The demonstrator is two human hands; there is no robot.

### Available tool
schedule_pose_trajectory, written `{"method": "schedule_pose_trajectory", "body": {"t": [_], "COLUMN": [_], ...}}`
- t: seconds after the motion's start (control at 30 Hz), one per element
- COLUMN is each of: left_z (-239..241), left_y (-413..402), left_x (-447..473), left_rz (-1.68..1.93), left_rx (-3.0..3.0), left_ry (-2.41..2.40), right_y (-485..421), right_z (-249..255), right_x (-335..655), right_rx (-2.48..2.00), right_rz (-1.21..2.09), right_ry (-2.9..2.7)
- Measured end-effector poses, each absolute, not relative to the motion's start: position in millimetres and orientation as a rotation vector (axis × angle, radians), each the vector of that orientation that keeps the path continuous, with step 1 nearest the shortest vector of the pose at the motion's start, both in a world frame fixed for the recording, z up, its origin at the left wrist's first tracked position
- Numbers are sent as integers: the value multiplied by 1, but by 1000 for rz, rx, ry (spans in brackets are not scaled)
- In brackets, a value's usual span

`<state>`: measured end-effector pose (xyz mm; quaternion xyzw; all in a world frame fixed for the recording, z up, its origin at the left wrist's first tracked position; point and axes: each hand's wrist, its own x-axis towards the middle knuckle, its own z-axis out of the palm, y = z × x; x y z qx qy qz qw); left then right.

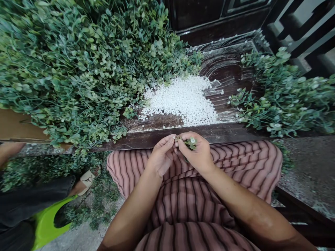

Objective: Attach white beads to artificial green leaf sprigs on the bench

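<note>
My left hand (162, 153) and my right hand (199, 153) meet fingertip to fingertip over my lap, just in front of the table edge. Between the thumb and fingers of the right one is a small artificial leaf sprig (192, 142), green with a pale white spot on top. The left thumb and fingers are pinched together at the sprig's end; a tiny whitish bit shows there, too small to tell from a fingertip. Beyond the hands, a heap of small white beads (183, 99) lies spread on the dark wooden table (162, 121).
A large mass of artificial greenery (86, 62) covers the table's left side, partly over cardboard (21, 125). More leafy stems (290, 94), some white-tipped, lie at right. Another person's leg (34, 198) and a lime-green stool (49, 219) are at lower left, with foliage on the floor.
</note>
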<state>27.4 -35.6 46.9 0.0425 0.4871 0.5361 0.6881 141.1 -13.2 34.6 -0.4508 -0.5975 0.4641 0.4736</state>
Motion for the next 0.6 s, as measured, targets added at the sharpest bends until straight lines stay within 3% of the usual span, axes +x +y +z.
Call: {"method": "schedule_pose_trajectory", "body": {"t": [0.6], "left_z": [47], "left_y": [-35], "left_x": [30], "left_rz": [1224], "left_rx": [69], "left_ry": [1110], "right_y": [-11], "right_z": [36], "right_x": [141], "right_rx": [-1076], "right_rz": [1100], "right_ry": [-1476]}}
